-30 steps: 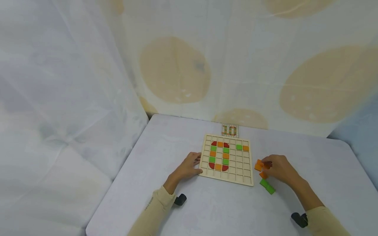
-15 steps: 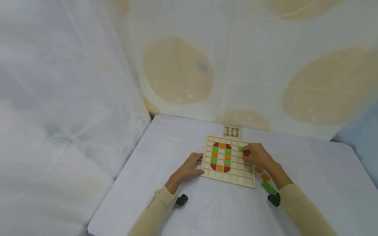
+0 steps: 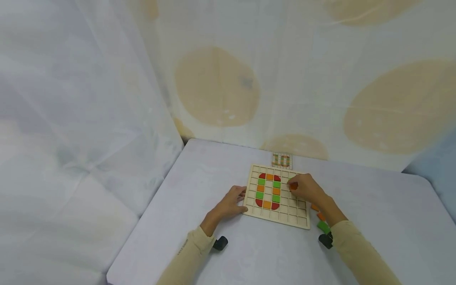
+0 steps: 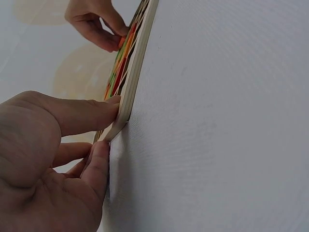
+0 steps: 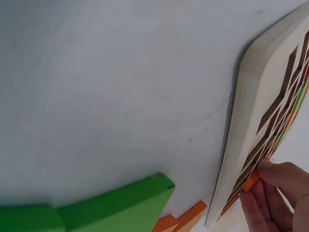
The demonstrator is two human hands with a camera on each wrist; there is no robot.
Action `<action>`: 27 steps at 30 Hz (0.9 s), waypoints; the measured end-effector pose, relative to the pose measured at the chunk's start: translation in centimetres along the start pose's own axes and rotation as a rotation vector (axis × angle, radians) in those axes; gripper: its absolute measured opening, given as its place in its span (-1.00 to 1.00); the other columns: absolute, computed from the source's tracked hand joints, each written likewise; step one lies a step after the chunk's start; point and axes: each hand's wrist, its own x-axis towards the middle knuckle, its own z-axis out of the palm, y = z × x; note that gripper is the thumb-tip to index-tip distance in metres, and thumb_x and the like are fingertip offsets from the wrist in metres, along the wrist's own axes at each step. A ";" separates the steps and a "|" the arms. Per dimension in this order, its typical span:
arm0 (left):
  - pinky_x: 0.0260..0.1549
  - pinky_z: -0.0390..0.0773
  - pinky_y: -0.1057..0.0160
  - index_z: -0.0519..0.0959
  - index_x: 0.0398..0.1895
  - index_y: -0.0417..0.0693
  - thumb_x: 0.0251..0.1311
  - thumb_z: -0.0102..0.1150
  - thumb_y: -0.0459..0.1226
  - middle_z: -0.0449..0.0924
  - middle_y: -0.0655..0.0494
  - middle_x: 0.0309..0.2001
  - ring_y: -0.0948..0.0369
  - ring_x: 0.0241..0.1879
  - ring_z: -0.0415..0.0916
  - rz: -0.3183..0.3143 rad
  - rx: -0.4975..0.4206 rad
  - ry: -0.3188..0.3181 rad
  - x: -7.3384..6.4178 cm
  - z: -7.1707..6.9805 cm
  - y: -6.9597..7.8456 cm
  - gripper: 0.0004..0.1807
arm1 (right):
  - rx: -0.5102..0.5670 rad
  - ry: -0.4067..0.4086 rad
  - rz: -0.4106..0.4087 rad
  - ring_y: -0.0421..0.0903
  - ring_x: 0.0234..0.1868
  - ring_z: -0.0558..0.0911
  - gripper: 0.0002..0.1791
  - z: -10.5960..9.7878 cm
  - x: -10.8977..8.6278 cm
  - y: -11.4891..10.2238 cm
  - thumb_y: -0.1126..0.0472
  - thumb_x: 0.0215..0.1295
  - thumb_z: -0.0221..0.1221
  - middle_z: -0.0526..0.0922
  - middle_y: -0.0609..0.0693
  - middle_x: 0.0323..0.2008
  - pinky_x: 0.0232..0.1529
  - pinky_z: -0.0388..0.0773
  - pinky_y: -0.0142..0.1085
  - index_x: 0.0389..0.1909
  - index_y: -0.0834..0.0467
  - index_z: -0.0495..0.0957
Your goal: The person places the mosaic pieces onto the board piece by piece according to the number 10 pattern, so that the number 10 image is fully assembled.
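A wooden grid board point(image 3: 285, 217) lies on the table. Red quarter-round pieces point(image 3: 259, 203) with green tiles point(image 3: 259, 195) and orange tiles point(image 3: 267, 204) form a closed oval on its left half. My left hand point(image 3: 228, 204) holds the board by its near-left corner; in the left wrist view the thumb lies on the rim, fingers against the edge. Over the board's upper right part, my right hand point(image 3: 309, 189) pinches an orange square tile point(image 5: 252, 181) between thumb and fingers, close to the slots. That hand covers part of the green tile beyond it.
Right of the board lie loose orange tiles point(image 3: 321, 216) and green tiles point(image 5: 120, 203), partly behind the right forearm. A small patterned card point(image 3: 282, 160) sits beyond the board's far edge. A patterned cloth wall point(image 3: 217, 87) rises behind the white table point(image 3: 171, 221).
My right hand has picked an orange tile from the loose ones and carried it left onto the board's upper right area. The left hand has stayed at the board's corner.
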 end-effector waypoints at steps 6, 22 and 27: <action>0.20 0.37 0.48 0.20 0.45 -0.15 0.07 0.40 -0.41 0.25 0.05 0.22 0.22 0.21 0.33 0.011 -0.003 0.003 -0.1 -0.3 0.1 -0.14 | 0.003 -0.007 0.014 0.03 -0.18 0.58 -0.71 -0.1 0.1 -0.3 0.37 0.06 0.35 0.69 0.11 -0.18 -0.12 0.63 -0.05 -0.13 0.29 0.70; 0.21 0.36 0.49 0.20 0.46 -0.12 0.04 0.42 -0.41 0.25 0.07 0.22 0.23 0.21 0.34 -0.011 -0.008 0.007 -0.2 -0.3 -0.1 -0.11 | -0.007 0.023 0.000 -0.01 -0.23 0.59 -0.70 0.1 0.2 -0.6 0.37 0.04 0.40 0.70 0.08 -0.22 -0.15 0.63 -0.11 -0.15 0.28 0.71; 0.22 0.36 0.47 0.20 0.45 -0.11 0.05 0.42 -0.39 0.26 0.08 0.22 0.23 0.20 0.34 -0.005 0.005 0.014 -0.2 -0.3 -0.1 -0.12 | 0.013 0.047 -0.001 0.00 -0.24 0.59 -0.69 0.2 0.2 -0.4 0.36 0.03 0.40 0.69 0.09 -0.23 -0.16 0.63 -0.10 -0.15 0.29 0.70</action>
